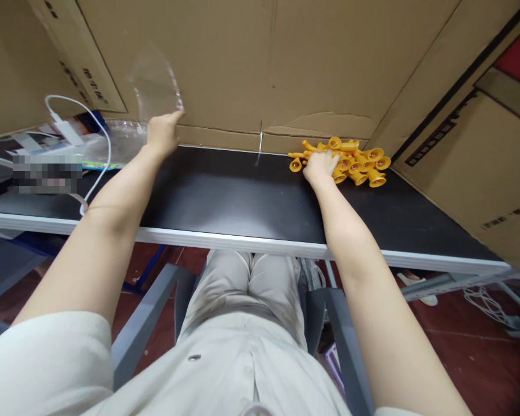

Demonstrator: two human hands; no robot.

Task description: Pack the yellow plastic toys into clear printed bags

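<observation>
My left hand (162, 133) is raised above the left part of the black tabletop, its fingers pinched on a clear plastic bag (153, 86). The thin bag stands up from the fingertips against the cardboard behind. On the right, my right hand (323, 167) reaches into a pile of yellow-orange plastic toy horns (355, 164) with flared, hollow ends. Its fingers curl down around horns at the pile's left side; the fingertips are partly hidden among them. One horn lies at the left of this hand.
Tall cardboard panels (225, 63) wall in the back and sides of the black table (229, 196). More clear plastic bags (123, 141) lie at the left, near a white cable (108, 138) and a blurred-out item. A metal strip (242, 240) edges the table's front.
</observation>
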